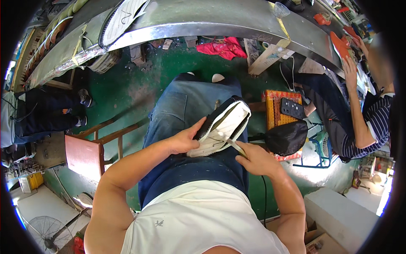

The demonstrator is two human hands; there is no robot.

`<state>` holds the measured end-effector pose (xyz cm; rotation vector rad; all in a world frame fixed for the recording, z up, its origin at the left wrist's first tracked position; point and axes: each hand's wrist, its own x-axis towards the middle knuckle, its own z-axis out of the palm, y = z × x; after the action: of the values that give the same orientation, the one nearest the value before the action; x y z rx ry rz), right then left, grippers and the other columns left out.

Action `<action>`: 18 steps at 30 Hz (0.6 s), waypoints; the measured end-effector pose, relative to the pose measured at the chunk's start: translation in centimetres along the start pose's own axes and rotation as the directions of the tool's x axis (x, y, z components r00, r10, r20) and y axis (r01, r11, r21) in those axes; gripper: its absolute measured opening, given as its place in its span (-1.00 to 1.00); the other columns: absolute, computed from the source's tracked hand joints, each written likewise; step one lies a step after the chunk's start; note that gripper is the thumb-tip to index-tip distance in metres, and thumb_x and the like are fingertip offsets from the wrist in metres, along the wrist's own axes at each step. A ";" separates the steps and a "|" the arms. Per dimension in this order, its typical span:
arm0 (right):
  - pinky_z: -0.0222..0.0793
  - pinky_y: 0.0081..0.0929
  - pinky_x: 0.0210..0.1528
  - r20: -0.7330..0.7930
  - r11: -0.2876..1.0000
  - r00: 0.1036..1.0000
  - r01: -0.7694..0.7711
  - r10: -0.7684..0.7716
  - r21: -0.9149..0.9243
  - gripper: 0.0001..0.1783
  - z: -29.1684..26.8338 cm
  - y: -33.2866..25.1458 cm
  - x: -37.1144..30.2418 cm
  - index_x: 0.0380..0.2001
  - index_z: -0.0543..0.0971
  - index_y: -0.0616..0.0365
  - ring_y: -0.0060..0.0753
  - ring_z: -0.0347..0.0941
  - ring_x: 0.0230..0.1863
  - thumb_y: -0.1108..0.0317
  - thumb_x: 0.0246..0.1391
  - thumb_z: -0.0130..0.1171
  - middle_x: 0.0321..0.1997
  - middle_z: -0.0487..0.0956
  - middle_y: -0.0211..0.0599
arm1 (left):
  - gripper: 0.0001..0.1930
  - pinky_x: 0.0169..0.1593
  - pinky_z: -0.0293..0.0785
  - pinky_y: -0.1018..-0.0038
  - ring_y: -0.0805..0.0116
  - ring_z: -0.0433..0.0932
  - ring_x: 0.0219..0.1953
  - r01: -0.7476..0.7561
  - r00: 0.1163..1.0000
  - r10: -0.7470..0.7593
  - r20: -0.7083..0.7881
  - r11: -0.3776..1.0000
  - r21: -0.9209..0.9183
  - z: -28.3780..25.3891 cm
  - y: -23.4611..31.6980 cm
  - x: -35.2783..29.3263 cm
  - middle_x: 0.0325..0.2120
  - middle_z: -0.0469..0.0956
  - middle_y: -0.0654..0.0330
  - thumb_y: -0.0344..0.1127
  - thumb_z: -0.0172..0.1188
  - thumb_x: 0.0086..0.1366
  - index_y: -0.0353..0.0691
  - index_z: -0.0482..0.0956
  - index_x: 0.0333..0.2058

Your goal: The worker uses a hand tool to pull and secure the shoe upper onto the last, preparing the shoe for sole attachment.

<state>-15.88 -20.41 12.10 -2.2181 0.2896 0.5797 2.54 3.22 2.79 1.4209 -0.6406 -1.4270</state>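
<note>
Over my lap is a shoe [226, 127] with a black upper and a white underside turned up toward me. My left hand [186, 139] is closed on its left edge, thumb near the white face. My right hand [258, 158] grips a slim tool with a pale handle [237, 147]. The tool's tip meets the lower right part of the white underside; whether it is a brush or a blade I cannot make out. Another shoe [122, 21], white underside up with a dark rim, lies on the metal workbench [203, 21] ahead.
A wooden stool [84, 154] stands at left. At right, a phone [292, 109] and a black cap-like item [287, 137] rest on an orange seat [272, 122]. A co-worker [359, 114] handles an orange piece [339, 45]. Pink cloth [224, 47] lies under the bench.
</note>
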 end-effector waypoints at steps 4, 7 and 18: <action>0.45 0.06 -0.08 0.167 0.967 0.986 0.035 0.008 -0.254 -0.66 -1.6 -3.0 2.6 -0.08 0.48 0.30 0.24 0.56 -0.13 0.26 0.19 0.17 -0.26 0.60 0.15 | -0.18 0.44 0.00 0.48 0.30 0.08 0.46 0.039 0.998 -0.051 -0.030 0.946 -0.322 0.6 -1.6 0.9 0.48 0.02 0.03 -0.26 0.00 0.45 -0.25 -0.26 0.51; 0.46 0.03 -0.13 0.156 0.934 0.988 0.047 0.009 -0.354 -0.68 0.3 -1.3 3.4 -0.11 0.45 0.27 0.20 0.56 -0.17 0.29 0.17 0.20 -0.24 0.59 0.13 | -0.35 0.40 0.08 0.49 0.32 0.19 0.40 0.001 0.946 -0.145 -0.291 0.897 -0.442 2.5 -0.8 2.5 0.43 0.17 0.04 -0.03 -0.21 0.60 -0.28 -0.03 0.49; 0.50 0.00 -0.15 -0.213 0.960 0.970 0.054 -0.116 -0.274 -0.65 1.7 0.8 2.2 -0.05 0.40 0.29 0.24 0.56 -0.20 0.34 0.18 0.20 -0.20 0.58 0.10 | -0.49 0.29 0.40 0.18 -0.11 0.36 0.31 -0.041 0.776 0.470 -0.421 0.703 0.710 1.6 -2.9 3.1 0.27 0.37 -0.14 -0.13 -0.06 0.51 -0.26 0.36 0.31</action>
<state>-14.77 -19.72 9.48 -2.5501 0.2417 0.3321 0.73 1.14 -0.76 2.0993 -0.9603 -0.4344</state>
